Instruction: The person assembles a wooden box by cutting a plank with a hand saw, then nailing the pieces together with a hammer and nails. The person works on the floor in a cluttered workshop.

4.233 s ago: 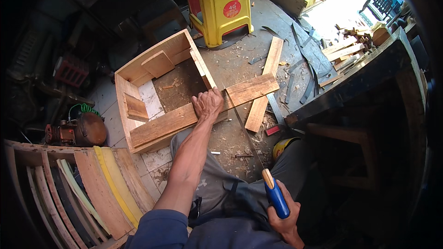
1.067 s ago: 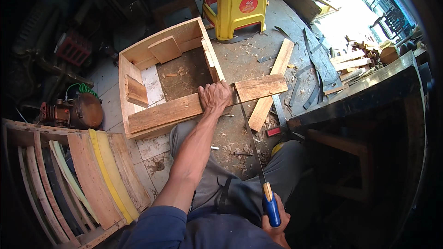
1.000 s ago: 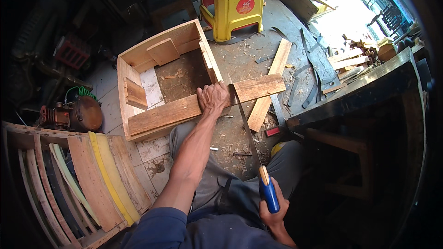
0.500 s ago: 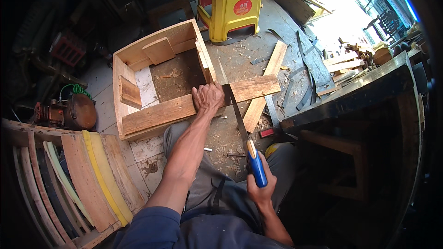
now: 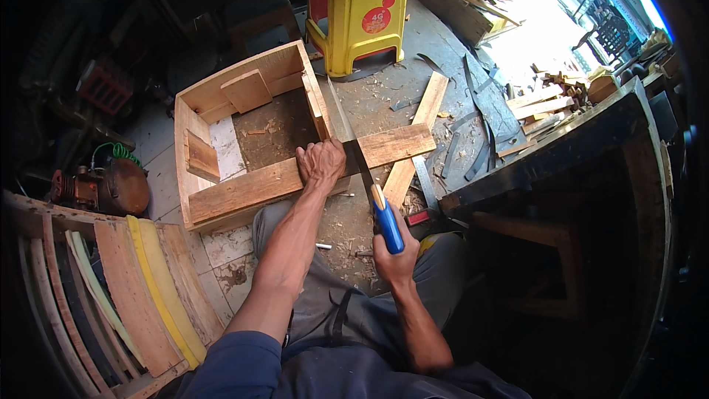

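Bare hands are placed apart: the plank (image 5: 395, 145) is gripped under the left hand (image 5: 321, 162), while the saw (image 5: 365, 168) is held by its blue-and-wood handle in the right hand (image 5: 395, 262). The plank is laid along the near side of the wooden box (image 5: 284, 66), with one end jutting past the corner. Just beside the left knuckles, it is crossed by the blade; how deep the teeth are sunk cannot be told from above. Should the blade jump sideways, those knuckles could be nicked; should the jutting end sag, the wood could be splintered or the blade pinched. Flat, brown, streaky grain is shown by the plank, and thin, tapering metal by the blade. Paler wood is used in the open, four-sided box. Farther out, a loose board (image 5: 430, 101), curled shavings and black strips (image 5: 478, 103) are scattered near a glossy yellow stool (image 5: 369, 0).
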Tool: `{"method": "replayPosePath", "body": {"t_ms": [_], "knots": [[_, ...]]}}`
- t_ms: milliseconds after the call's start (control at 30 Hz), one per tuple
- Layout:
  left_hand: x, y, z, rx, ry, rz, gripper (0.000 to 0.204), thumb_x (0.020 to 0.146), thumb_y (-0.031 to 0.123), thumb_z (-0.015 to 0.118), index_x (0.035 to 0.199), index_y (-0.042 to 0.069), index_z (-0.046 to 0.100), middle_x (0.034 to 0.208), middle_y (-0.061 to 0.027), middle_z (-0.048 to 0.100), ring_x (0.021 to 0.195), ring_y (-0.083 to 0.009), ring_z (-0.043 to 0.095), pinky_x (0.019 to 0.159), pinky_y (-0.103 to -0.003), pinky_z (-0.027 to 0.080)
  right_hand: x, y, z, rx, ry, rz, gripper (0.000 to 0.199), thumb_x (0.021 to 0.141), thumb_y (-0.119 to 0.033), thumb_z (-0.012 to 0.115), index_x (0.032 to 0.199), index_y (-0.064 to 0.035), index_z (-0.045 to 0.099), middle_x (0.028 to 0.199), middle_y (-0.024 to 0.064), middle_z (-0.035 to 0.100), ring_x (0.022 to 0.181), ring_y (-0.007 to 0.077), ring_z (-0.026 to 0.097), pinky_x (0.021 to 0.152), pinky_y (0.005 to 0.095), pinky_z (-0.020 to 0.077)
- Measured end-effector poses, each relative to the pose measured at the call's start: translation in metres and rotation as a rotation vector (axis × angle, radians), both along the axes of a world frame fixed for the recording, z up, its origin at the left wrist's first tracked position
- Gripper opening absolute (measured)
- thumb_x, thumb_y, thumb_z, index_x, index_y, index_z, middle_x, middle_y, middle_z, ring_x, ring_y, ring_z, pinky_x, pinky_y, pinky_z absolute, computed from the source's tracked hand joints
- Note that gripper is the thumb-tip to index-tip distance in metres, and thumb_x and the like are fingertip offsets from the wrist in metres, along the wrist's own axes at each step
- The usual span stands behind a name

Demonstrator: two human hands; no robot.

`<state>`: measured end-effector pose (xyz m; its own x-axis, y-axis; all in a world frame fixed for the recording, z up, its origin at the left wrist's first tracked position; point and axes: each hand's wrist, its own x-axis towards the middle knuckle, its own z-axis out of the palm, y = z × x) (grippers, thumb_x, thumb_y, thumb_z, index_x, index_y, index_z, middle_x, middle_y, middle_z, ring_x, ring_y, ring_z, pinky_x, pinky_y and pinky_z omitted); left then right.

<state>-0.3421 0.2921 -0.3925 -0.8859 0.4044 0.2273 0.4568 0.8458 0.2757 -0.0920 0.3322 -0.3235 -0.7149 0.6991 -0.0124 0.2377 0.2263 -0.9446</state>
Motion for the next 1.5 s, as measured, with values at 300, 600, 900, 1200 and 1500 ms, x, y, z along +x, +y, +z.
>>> {"method": "replayPosePath", "body": {"t_ms": [300,600,900,1200,1500], "knots": [[-0.003,-0.011,0.003,0.003,-0.038,0.032,0.051,0.102,0.028,0.043,0.073,0.002,0.075,0.078,-0.0214,0.073,0.075,-0.0388,0.071,0.080,-0.053,0.044,0.160,-0.053,0.050,0.216,-0.024,0.079,0.067,0.072,-0.001,0.063,0.139,0.0052,0.059,0.116,0.0217,0.075,0.099,0.0238,0.077,0.087,0.0288,0.0580],[-0.002,-0.006,0.004,0.006,-0.073,0.020,0.052,0.103,0.031,0.042,0.075,0.002,0.076,0.079,-0.0217,0.073,0.077,-0.0404,0.071,0.081,-0.054,0.045,0.033,-0.015,0.001,0.089,0.020,0.022,0.064,0.078,-0.003,0.067,0.141,-0.0022,0.059,0.104,0.0237,0.074,0.086,0.0269,0.078,0.075,0.0338,0.0579],[-0.003,0.000,0.000,0.018,-0.001,0.012,0.052,0.102,0.030,0.044,0.071,0.003,0.075,0.077,-0.0207,0.074,0.077,-0.0387,0.071,0.081,-0.053,0.044,-0.008,0.002,-0.011,0.092,0.064,-0.010,0.059,0.082,-0.005,0.065,0.140,-0.0032,0.060,0.091,0.0219,0.072,0.071,0.0203,0.072,0.069,0.0344,0.0566],[-0.008,-0.009,0.001,0.014,-0.048,0.025,0.053,0.103,0.031,0.042,0.075,0.002,0.076,0.083,-0.0227,0.074,0.084,-0.0387,0.072,0.085,-0.056,0.044,0.147,-0.050,0.029,0.168,0.016,0.081,0.066,0.074,0.000,0.061,0.139,0.0070,0.058,0.120,0.0229,0.073,0.104,0.0253,0.076,0.092,0.0300,0.0560],[-0.008,-0.004,0.002,-0.031,-0.084,-0.003,0.055,0.104,0.032,0.040,0.074,0.002,0.076,0.080,-0.0222,0.074,0.079,-0.0410,0.072,0.081,-0.055,0.044,0.016,-0.010,-0.004,0.141,0.099,0.025,0.064,0.079,-0.005,0.066,0.143,-0.0046,0.058,0.093,0.0226,0.072,0.071,0.0222,0.074,0.068,0.0356,0.0571]]}}
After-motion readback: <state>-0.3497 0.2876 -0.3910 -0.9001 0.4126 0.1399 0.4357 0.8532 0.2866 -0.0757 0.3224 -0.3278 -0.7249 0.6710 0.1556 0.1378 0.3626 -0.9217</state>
